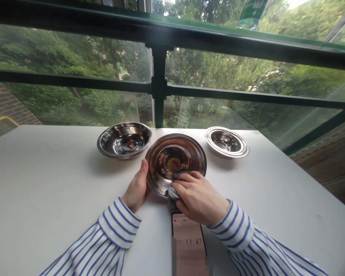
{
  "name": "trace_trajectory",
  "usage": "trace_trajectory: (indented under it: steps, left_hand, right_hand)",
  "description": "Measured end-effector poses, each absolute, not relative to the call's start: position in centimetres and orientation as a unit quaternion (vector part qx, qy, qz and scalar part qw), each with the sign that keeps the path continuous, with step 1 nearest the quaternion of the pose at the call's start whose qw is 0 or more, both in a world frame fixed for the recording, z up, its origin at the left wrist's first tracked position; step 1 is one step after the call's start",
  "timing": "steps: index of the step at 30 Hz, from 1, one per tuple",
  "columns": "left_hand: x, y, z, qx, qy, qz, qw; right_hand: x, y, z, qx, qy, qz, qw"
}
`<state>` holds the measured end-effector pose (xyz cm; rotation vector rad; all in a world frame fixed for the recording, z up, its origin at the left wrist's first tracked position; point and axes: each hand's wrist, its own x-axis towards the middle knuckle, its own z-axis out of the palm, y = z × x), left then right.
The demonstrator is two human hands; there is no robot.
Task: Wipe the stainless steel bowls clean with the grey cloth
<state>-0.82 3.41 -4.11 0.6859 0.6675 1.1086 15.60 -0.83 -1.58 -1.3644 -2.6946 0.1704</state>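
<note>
Left grip [137,187] holds round shiny steel dish [186,157] by edge | right grip [197,196] closed on grey checked cloth [173,193] | likely wiping: brace dish, press evenly

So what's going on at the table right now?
A person in striped sleeves is handling the middle metal bowl: the left hand holds its rim, while the right hand holds a checked cloth against its near side. Two other metal bowls sit on the white table, the left bowl and the right bowl. A phone lies nearer the person.
</note>
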Motion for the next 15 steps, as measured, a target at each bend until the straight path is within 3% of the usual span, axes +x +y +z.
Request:
trace_trajectory:
  steps: [5,10,15]
  left_hand:
    - [-0.87,3.48,-4.32,0.311,0.312,0.504,0.743]
    - [-0.70,3.41,-4.07,0.309,0.316,0.506,0.741]
    - [-0.63,3.38,-3.97,0.314,0.307,0.494,0.750]
  right_hand:
    - [14.59,-0.50,-2.25,-0.420,-0.900,0.058,0.104]
    - [15.33,-0.66,-1.69,-0.438,-0.893,0.073,0.067]
    - [15.33,-0.68,-1.52,-0.426,-0.898,0.074,0.085]
